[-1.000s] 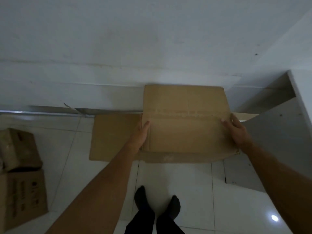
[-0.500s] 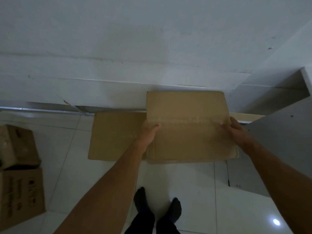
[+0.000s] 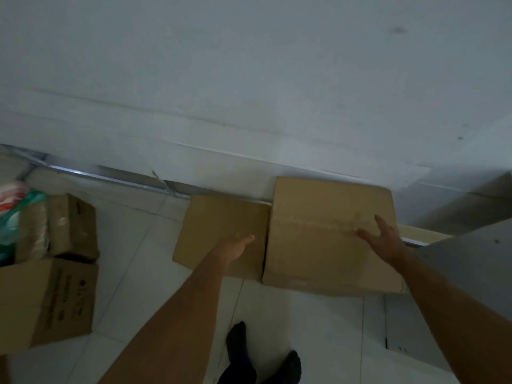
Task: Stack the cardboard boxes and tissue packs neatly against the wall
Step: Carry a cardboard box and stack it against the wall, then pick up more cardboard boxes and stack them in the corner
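Taller cardboard box (image 3: 329,234) by wall — right hand (image 3: 383,241) spread atop, left hand (image 3: 235,249) open, just left

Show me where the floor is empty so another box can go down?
Bare tile lies between the left boxes and the low box by the wall, and in front by the feet. Far left, boxes crowd a tissue pack.

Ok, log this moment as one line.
phase: box placed at wall | tall box | left hand: open, off it | right hand: open, on top | next: side boxes
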`<state>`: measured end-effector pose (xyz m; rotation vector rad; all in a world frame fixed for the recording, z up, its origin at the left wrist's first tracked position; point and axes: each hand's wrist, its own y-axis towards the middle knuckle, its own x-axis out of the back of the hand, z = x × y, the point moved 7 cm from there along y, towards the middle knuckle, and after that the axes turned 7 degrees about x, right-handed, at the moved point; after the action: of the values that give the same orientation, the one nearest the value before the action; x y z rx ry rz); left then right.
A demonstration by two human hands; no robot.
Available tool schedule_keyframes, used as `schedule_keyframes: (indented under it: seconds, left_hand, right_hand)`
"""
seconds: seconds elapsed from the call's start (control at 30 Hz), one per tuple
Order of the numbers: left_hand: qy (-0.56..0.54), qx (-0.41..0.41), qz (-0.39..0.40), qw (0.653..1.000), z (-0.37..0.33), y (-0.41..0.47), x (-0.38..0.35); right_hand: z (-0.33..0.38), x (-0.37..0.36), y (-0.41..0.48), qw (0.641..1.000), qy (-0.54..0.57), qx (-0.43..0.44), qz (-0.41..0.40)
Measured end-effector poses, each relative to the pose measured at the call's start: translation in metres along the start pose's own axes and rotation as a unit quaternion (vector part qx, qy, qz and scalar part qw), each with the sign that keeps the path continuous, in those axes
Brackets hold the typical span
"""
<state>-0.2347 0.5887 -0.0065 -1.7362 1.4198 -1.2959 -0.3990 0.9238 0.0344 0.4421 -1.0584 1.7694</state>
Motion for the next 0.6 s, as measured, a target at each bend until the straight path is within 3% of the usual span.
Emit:
schedule_keyframes:
  seconds: [0.13, 0.3, 0.43, 0.6]
  left_hand:
    - [-0.045, -0.009, -0.019, 0.999, 0.040, -0.043, 0.044]
    - [-0.117, 0.046, -0.068, 0.990, 0.133, -0.104, 0.104]
    - [-0.174, 0.096, -0.096, 0.975, 0.206, -0.158, 0.165]
    - [-0.235, 0.079, -0.169, 0.954, 0.293, -0.206, 0.272]
  right_hand:
    - [0.055, -0.016, -0.019, 0.996, -0.049, 0.044, 0.060]
    - [0.133, -0.052, -0.054, 0.981, -0.082, 0.095, 0.149]
    - [0.213, -0.086, -0.093, 0.965, -0.108, 0.153, 0.182]
    - [0.335, -0.164, -0.153, 0.932, -0.148, 0.226, 0.240]
